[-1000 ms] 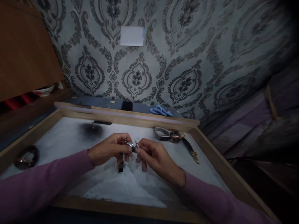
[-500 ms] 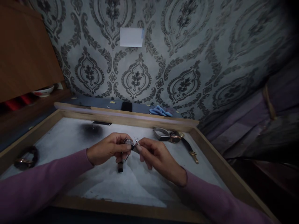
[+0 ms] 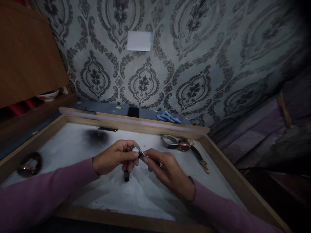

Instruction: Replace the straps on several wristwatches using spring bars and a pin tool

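Note:
Near the middle of the wooden-framed tray (image 3: 225, 161), my left hand (image 3: 116, 157) is closed on a small watch (image 3: 135, 149) with a round face. Its dark strap end (image 3: 126, 176) hangs below my fingers. My right hand (image 3: 167, 170) pinches a thin metal tool (image 3: 143, 154), whose tip meets the watch's edge beside the dark strap. Part of the tool and the near strap is hidden by my fingers.
Along the tray's back right lie a silver watch (image 3: 169, 141), a rose-gold watch (image 3: 184, 144) and a dark strap with a gold clasp (image 3: 204, 165). Another dark watch (image 3: 30, 165) is at the left. Behind the tray are a phone-like black object (image 3: 133, 112) and a blue cloth (image 3: 168, 117).
My right hand has turned, and the tool now lies lower, its tip against the watch. The strap near my right fingers shows less. The whole view has shifted slightly.

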Demonstrator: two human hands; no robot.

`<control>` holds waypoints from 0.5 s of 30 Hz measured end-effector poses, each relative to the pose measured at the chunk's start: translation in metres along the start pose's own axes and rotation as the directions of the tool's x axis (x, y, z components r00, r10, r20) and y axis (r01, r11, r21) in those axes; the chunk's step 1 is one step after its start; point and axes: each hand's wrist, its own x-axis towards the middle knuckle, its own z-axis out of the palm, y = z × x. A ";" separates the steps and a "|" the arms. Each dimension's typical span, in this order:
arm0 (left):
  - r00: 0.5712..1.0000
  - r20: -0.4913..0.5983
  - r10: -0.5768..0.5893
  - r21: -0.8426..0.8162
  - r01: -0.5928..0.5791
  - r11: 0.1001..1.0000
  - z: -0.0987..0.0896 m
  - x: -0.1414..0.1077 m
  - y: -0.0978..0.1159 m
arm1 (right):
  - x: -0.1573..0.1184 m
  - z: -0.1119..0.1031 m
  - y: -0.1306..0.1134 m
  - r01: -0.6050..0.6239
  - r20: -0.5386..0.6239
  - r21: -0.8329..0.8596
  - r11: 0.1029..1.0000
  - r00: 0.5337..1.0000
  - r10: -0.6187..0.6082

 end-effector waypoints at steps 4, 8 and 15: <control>0.999 -0.021 0.026 0.021 -0.026 0.999 0.000 0.000 0.002 | 0.001 -0.002 -0.003 -0.013 0.003 0.041 0.999 1.000 0.012; 0.999 -0.031 0.041 0.024 -0.040 0.999 -0.001 0.000 0.003 | 0.002 -0.004 -0.005 -0.015 0.022 0.083 0.996 1.000 0.014; 0.999 -0.023 0.045 0.019 -0.045 0.999 -0.002 -0.001 0.007 | 0.001 -0.008 -0.001 -0.015 0.069 0.065 0.998 0.998 0.011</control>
